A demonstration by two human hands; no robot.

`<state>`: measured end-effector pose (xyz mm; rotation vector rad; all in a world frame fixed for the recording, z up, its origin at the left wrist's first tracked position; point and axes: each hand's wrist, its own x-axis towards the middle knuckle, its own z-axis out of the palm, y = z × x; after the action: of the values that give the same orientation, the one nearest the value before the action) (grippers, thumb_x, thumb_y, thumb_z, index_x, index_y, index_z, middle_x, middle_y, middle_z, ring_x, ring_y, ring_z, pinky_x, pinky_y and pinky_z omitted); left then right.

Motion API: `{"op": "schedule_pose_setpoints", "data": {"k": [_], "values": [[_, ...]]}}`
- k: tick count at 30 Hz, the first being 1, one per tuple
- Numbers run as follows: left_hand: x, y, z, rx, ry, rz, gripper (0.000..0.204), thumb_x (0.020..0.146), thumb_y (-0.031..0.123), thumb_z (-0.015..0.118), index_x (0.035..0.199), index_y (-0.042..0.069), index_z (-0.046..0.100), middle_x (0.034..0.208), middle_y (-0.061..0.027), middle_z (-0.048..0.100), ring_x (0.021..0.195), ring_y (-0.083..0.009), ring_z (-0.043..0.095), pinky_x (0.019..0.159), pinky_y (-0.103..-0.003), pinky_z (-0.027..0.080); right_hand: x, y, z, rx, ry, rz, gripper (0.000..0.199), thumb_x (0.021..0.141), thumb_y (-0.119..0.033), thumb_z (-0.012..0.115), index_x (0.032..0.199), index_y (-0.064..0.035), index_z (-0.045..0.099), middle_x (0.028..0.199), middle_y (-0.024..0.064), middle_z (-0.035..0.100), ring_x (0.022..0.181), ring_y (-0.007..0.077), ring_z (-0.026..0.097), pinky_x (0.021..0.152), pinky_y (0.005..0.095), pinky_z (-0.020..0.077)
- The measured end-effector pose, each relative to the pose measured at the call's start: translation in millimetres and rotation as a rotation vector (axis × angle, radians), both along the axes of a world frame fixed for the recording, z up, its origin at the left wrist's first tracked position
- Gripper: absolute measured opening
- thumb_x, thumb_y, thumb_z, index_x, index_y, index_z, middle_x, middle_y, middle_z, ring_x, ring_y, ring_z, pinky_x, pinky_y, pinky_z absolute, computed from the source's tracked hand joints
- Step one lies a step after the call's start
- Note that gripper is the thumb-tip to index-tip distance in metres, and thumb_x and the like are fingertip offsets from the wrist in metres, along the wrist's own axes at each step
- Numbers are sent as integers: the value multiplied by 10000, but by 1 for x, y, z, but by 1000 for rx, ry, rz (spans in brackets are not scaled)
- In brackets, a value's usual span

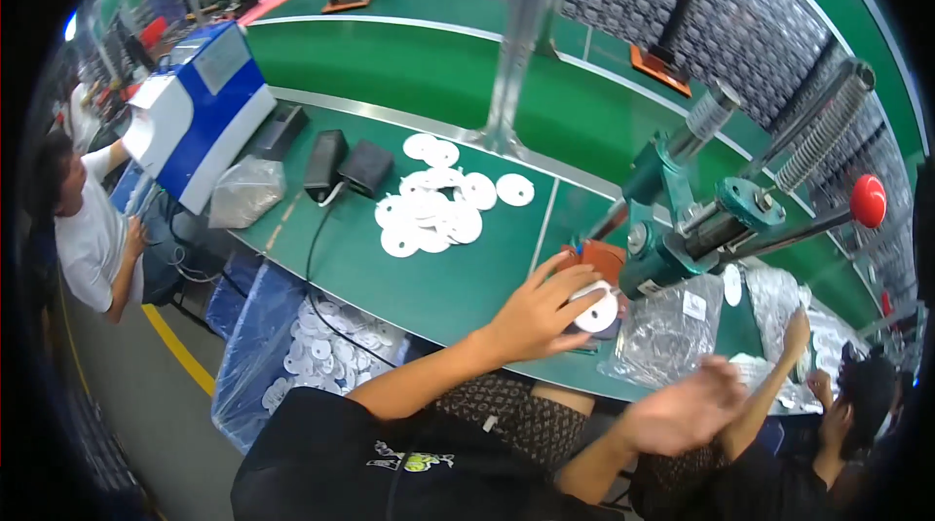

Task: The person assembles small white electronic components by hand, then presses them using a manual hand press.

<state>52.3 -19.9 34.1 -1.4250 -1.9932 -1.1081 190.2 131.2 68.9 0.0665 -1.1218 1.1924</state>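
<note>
My left hand (545,315) reaches to the base of a green hand-lever press (672,248). Its fingers close on a round white plastic disc (598,313) with a hole in its middle. An orange-brown block (602,256) sits just behind those fingers, under the press. Off the table's front edge, my right hand (687,409) is blurred by motion; its fingers look stretched out with nothing in them. A clear plastic bag (672,331) lies between that hand and the press. Many like discs (429,211) form a loose pile on the green tabletop (458,287).
The lever's red ball knob (869,201) juts out at the right. Left of the pile are two black boxes (325,163) with a cable and a blue-white machine (200,117). Below stands a lined blue bin (243,355) of discs. Co-workers sit at left and right.
</note>
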Motion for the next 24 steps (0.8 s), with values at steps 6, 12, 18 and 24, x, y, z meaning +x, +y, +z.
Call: {"op": "schedule_pose_setpoints", "data": {"k": [6, 12, 18, 24], "values": [[68, -49, -24, 210, -816, -379, 400, 894, 232, 640, 1200, -26, 626, 1164, -183, 676, 1128, -291, 643, 1019, -431, 460, 21, -66, -78, 687, -775, -293, 387, 770, -192, 785, 1105, -94, 617, 1261, 183, 560, 1078, 382, 592, 892, 466, 489], [60, -39, -17, -131, -1070, -417, 421, 896, 200, 692, 1242, -19, 592, 1136, -169, 688, 1064, -251, 670, 916, -351, 504, 26, -42, -86, 630, -768, -179, 650, 692, -152, 878, 1230, -49, 528, 1260, 206, 604, 1091, 384, 627, 895, 441, 513], [-34, -30, 5, -79, -683, -19, 231, 926, 132, 616, 1081, -34, 660, 1149, -208, 659, 1097, -355, 631, 957, -399, 475, 22, 68, -63, 70, -818, -573, 543, 774, -91, 794, 1248, 12, 551, 1239, 220, 615, 1087, 360, 623, 967, 409, 473], [-128, 0, -47, -368, -101, 253, 376, 861, 37, 603, 1231, -23, 570, 1386, -287, 457, 1345, -479, 347, 1110, -502, 320, -16, 256, -55, -14, -1213, -862, 408, 835, -226, 729, 1157, -2, 618, 1110, 229, 653, 1031, 410, 617, 874, 451, 497]]}}
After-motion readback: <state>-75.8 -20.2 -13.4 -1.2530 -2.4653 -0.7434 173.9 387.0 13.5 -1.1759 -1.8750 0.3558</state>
